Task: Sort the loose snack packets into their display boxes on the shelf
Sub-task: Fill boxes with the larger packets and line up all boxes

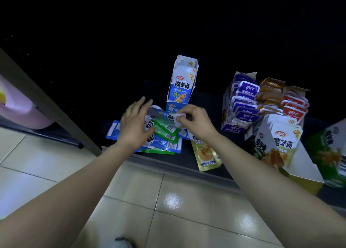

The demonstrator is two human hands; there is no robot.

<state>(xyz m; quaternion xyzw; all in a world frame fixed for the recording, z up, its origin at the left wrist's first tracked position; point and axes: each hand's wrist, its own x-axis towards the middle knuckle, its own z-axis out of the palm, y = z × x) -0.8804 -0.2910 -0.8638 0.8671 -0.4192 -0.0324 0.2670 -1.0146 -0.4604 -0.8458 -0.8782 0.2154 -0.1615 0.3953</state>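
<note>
A heap of loose blue and green snack packets point(164, 135) lies on the dark shelf point(209, 165) near its front edge. My left hand point(135, 124) lies flat on the heap with fingers spread. My right hand point(194, 118) pinches the white edge of a blue packet point(177, 119) at the top of the heap. Right behind the heap stands a tall blue display box point(180, 87) with several packets in it. A yellow-green packet point(205, 154) lies loose at the shelf's front edge.
To the right stand a purple box point(241, 105), an orange box point(269, 92), a red box point(294, 107), a yellow-green box point(277, 145) and a green box point(329, 152), all holding packets. A shelf post point(46, 102) slants at the left. Tiled floor point(168, 201) lies below.
</note>
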